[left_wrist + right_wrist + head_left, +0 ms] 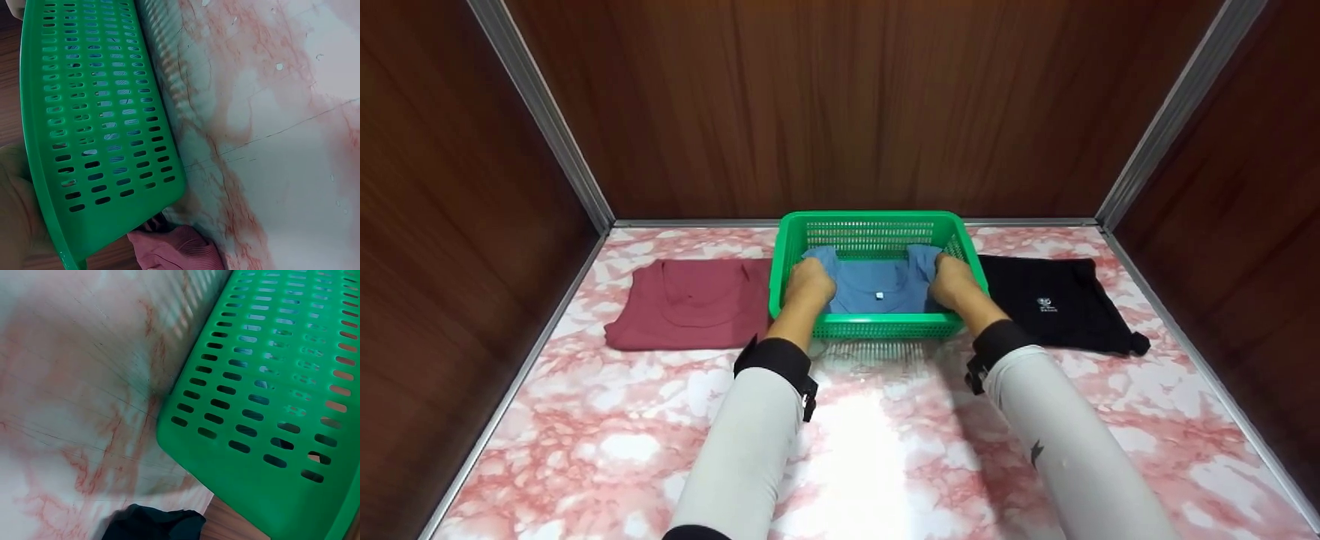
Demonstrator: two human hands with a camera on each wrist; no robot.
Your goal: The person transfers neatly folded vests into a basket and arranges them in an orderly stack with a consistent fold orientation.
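A blue shirt [874,289] with a small white label at its neckline lies inside a green perforated basket [877,328]. My left hand [811,283] reaches over the basket's left side and grips the shirt's left shoulder. On the other side, my right hand [956,280] holds the shirt's right shoulder, its fingers mostly hidden. Both shoulders are bunched up above the rest of the cloth. In the left wrist view the basket wall [112,216] hides the fingers. The right wrist view also shows mainly the basket's slotted wall [225,455].
A folded dark-red shirt [697,304] lies left of the basket. To the right is a folded black garment [1054,304] with a small white print. Wood-patterned panels [847,105] with metal edging stand behind and on both sides of the marbled table [622,450].
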